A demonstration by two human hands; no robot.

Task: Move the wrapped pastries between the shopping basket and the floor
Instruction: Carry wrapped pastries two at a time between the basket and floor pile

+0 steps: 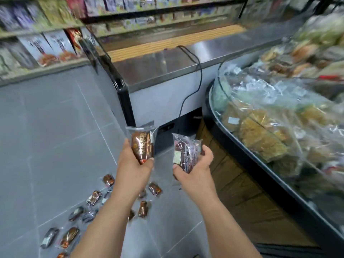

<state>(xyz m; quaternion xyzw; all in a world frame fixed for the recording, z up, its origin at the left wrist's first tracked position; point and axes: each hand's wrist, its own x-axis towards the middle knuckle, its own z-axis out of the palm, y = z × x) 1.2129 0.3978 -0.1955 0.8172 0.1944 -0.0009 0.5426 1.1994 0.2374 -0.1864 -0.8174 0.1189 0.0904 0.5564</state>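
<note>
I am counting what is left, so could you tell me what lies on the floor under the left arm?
Wrapped pastries lie scattered on the grey floor. The left arm covers parts of a few, so the full count is hidden.

Even bright light; motion-blurred, wide-angle-warped edges

Packets on the shelves at upper left smear into blur, print unreadable. The left forearm covers part of two floor pastries. Another, the clipped pastry, is cut by the bottom edge. Left hand fingers vanish behind the glossy pastry. The label on the darker pastry in the right hand is too small to read. Bagged goods at right blur and run off the frame's edge.
</note>
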